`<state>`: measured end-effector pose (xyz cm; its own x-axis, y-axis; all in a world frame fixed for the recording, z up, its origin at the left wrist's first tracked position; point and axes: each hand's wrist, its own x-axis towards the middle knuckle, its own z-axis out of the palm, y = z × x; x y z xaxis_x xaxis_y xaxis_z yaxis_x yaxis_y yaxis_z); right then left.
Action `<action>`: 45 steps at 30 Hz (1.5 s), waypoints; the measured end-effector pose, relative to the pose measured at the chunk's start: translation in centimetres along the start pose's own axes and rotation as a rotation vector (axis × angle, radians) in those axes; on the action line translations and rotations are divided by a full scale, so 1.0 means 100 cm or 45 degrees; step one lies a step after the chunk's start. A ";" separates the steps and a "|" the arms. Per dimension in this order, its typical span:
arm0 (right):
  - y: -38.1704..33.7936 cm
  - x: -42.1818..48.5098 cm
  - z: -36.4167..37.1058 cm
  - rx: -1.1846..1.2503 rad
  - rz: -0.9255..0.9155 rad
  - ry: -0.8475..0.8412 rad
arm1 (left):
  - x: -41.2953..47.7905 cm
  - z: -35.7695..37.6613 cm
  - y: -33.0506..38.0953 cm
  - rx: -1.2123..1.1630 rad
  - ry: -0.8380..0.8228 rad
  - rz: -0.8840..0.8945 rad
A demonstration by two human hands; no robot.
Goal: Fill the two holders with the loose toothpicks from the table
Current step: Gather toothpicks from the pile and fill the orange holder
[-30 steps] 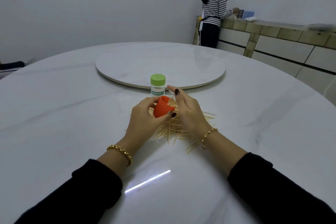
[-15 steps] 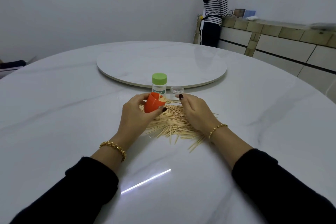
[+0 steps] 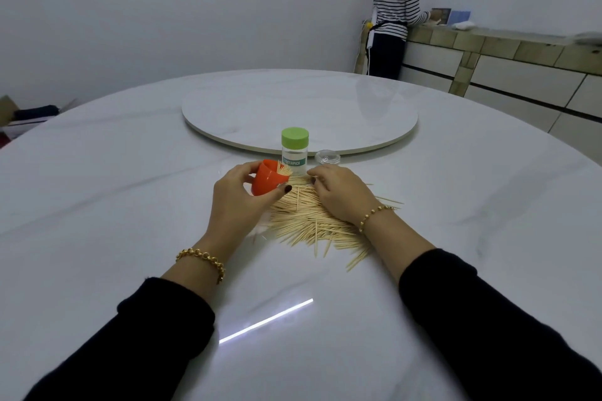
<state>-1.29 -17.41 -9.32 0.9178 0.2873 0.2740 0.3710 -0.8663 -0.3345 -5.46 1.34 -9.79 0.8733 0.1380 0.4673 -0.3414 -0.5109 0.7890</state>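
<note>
Orange plastic noted for the holder (image 3: 268,181) in play: found gripped by the left hand (image 3: 237,202), thumb and fingers wrapped round its body, tilted with the mouth up and to the right, a few sticks poking out.

Compared with a second ago: logged a shift of this holder from mid-frame over the pile to just left of it. Logged also a drop of the right hand (image 3: 342,195) from the holder's mouth down onto the loose toothpicks (image 3: 309,221) at centre frame. Recorded right fingers bent over the far edge of the pile, touching it; cannot tell whether any sticks pinched yet.

Read as: one small batch delivered, next batch being gathered. Judged early in the task, with most of the pile left on the worktop (image 3: 130,205) and the orange holder barely filled.

Noted second holder (image 3: 294,140), green-capped, upright just above the pile, cap on, apparently empty; clear lid (image 3: 327,157) just right of it. Expect cap removal before any filling there.
</note>
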 end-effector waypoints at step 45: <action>0.019 -0.059 -0.015 -0.200 -0.272 0.350 | -0.022 0.010 0.017 0.010 -0.164 0.152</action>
<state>-6.17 -21.37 -10.26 0.7419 0.3665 0.5615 0.5043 -0.8569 -0.1071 -7.59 -0.69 -9.88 0.8642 -0.0333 0.5020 -0.4428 -0.5240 0.7275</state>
